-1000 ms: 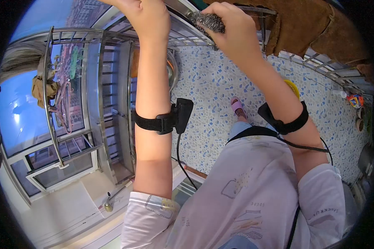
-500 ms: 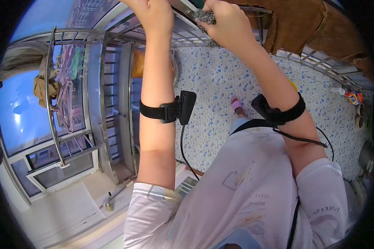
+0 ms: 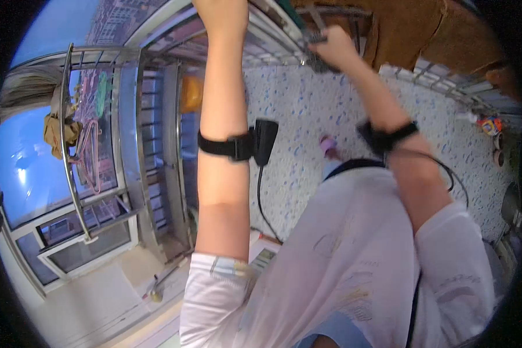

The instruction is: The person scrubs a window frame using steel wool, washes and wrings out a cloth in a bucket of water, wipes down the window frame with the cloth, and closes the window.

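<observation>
My right hand (image 3: 336, 49) is closed on a dark grey, fuzzy cloth (image 3: 322, 62), which is blurred by motion. The cloth lies against a metal rack (image 3: 275, 43) at the top of the view, near a brown cover. My left hand (image 3: 223, 11) reaches up to the upper edge, beside the same rack. Its fingers lie beyond the picture, so what they touch is hidden.
A brown fabric cover (image 3: 400, 35) drapes over the rack at the upper right. Metal shelving (image 3: 156, 145) and a window with hangers (image 3: 93, 133) stand to my left. Several items, including an orange packet (image 3: 492, 125), lie along the right edge of the speckled floor (image 3: 290, 116).
My right hand has moved right and a little down with the grey cloth. My left hand has shifted slightly right.
</observation>
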Available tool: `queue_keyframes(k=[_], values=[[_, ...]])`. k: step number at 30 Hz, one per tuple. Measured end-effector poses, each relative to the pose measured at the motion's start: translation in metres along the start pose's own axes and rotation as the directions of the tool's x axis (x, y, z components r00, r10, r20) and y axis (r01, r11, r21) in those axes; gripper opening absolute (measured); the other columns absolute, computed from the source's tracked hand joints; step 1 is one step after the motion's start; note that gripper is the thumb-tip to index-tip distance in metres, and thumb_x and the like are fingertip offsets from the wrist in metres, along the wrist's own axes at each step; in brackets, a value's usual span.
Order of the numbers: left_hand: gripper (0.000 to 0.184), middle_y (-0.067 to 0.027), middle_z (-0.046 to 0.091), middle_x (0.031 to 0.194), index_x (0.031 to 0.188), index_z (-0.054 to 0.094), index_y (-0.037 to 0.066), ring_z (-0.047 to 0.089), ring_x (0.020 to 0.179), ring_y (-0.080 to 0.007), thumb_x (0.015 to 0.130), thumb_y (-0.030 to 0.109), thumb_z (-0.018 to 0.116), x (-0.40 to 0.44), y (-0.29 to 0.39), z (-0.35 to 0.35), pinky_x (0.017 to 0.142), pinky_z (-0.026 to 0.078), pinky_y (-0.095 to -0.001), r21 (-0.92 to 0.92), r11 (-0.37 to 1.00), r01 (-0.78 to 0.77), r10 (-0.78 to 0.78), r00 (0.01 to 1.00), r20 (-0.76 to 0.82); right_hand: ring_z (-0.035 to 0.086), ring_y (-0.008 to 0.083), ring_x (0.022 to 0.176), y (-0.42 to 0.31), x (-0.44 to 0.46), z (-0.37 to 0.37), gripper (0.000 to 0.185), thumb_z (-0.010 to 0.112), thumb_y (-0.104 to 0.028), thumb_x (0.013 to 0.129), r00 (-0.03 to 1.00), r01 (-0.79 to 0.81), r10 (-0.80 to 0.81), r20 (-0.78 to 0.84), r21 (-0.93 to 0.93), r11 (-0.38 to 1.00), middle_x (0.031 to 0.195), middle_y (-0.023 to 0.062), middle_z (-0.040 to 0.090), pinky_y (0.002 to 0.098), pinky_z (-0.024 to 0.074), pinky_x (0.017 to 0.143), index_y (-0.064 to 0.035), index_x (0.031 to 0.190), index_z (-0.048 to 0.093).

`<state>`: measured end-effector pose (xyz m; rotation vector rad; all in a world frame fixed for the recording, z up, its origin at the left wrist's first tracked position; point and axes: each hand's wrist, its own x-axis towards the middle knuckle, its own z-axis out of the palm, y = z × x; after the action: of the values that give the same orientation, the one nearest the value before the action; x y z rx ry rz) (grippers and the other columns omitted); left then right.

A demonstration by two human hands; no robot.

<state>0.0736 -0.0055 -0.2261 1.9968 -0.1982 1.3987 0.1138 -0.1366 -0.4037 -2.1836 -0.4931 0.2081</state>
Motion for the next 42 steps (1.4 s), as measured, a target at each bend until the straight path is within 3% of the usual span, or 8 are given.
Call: queue_keyframes(k=[9, 12, 23, 25, 28, 29, 36, 42], values=[[0.074, -0.0198, 0.021, 0.148, 0.147, 0.011, -0.003, 0.021, 0.136, -0.0278, 0.091, 0.014, 0.057, -0.010, -0.004, -0.005, 0.112, 0.014, -0.0337, 0.082, 0.997, -0.002, 0.002, 1.000, -0.007, 0.061, 0.0374, 0.072, -0.073, -0.030, -0.080, 0.017, 0.071, -0.010, 0.074, 0.898, 0.434, -0.313, -0.310, 0.495, 0.753, 0.072, 0.0190, 0.060, 0.0446, 0.0475, 0.064, 0.0003, 0.079, 0.059], [0.074, -0.0199, 0.020, 0.149, 0.147, 0.011, -0.003, 0.020, 0.137, -0.0278, 0.092, 0.015, 0.057, -0.009, -0.005, -0.005, 0.112, 0.014, -0.0339, 0.069, 0.997, 0.017, -0.016, 1.000, -0.015, 0.060, 0.0370, 0.070, -0.082, -0.025, -0.067, 0.018, 0.072, -0.010, 0.073, 0.852, 0.500, -0.416, -0.319, 0.255, 0.827, 0.071, 0.0193, 0.060, 0.0435, 0.0472, 0.063, 0.0006, 0.075, 0.058], [0.072, -0.0191, 0.022, 0.148, 0.147, 0.013, -0.002, 0.024, 0.135, -0.0278, 0.093, 0.016, 0.056, -0.011, 0.001, -0.004, 0.111, 0.016, -0.0339, -0.001, 0.999, 0.054, -0.054, 0.999, -0.009, 0.060, 0.0372, 0.072, -0.083, -0.018, -0.048, 0.022, 0.074, -0.014, 0.074, 0.900, 0.340, -0.248, -0.358, 0.222, 0.914, 0.072, 0.0190, 0.060, 0.0438, 0.0474, 0.065, 0.0014, 0.076, 0.059], [0.071, -0.0187, 0.024, 0.146, 0.147, 0.013, -0.001, 0.028, 0.132, -0.0278, 0.093, 0.016, 0.056, -0.006, -0.006, -0.005, 0.110, 0.018, -0.0337, 0.093, 0.994, -0.049, 0.050, 0.999, -0.007, 0.060, 0.0311, 0.064, -0.083, -0.011, -0.062, 0.022, 0.075, -0.015, 0.074, 0.984, -0.151, 0.070, 0.163, 0.561, 0.814, 0.067, 0.0164, 0.059, 0.0408, 0.0471, 0.062, 0.0022, 0.075, 0.061], [0.071, -0.0187, 0.025, 0.146, 0.147, 0.013, -0.001, 0.029, 0.131, -0.0276, 0.092, 0.015, 0.056, -0.008, -0.004, -0.008, 0.109, 0.020, -0.0334, 0.217, 0.972, -0.089, 0.091, 0.996, -0.003, 0.056, 0.0249, 0.057, -0.069, 0.000, -0.070, 0.022, 0.076, -0.015, 0.073, 0.976, -0.158, 0.118, 0.185, 0.222, 0.962, 0.063, 0.0141, 0.056, 0.0382, 0.0454, 0.058, 0.0025, 0.074, 0.062], [0.071, -0.0187, 0.025, 0.146, 0.147, 0.013, -0.001, 0.029, 0.131, -0.0276, 0.092, 0.015, 0.056, -0.008, -0.004, -0.006, 0.109, 0.020, -0.0334, 0.211, 0.973, -0.095, 0.098, 0.995, -0.004, 0.066, 0.0268, 0.079, -0.023, 0.014, -0.035, 0.034, 0.076, -0.027, 0.075, 0.995, 0.030, -0.065, 0.080, 0.388, 0.921, 0.088, 0.0181, 0.069, 0.0358, 0.0502, 0.072, 0.0023, 0.090, 0.067], [0.072, -0.0184, 0.025, 0.146, 0.147, 0.013, -0.002, 0.028, 0.132, -0.0261, 0.092, 0.016, 0.057, -0.009, -0.003, -0.005, 0.110, 0.020, -0.0329, 0.075, 0.997, 0.015, -0.014, 1.000, -0.018, 0.060, 0.0353, 0.070, -0.086, -0.021, -0.060, 0.018, 0.072, -0.010, 0.075, 0.908, 0.398, -0.305, -0.288, 0.362, 0.843, 0.072, 0.0190, 0.059, 0.0427, 0.0452, 0.060, 0.0014, 0.075, 0.058], [0.074, -0.0193, 0.022, 0.148, 0.147, 0.011, -0.003, 0.025, 0.134, -0.0271, 0.092, 0.016, 0.057, -0.010, -0.011, -0.007, 0.111, 0.017, -0.0329, 0.147, 0.989, 0.028, -0.023, 0.999, -0.032, 0.060, 0.0359, 0.071, -0.092, -0.022, -0.057, 0.021, 0.072, -0.014, 0.075, 0.970, 0.217, -0.162, -0.182, 0.341, 0.915, 0.072, 0.0198, 0.058, 0.0419, 0.0455, 0.061, 0.0020, 0.075, 0.057]])
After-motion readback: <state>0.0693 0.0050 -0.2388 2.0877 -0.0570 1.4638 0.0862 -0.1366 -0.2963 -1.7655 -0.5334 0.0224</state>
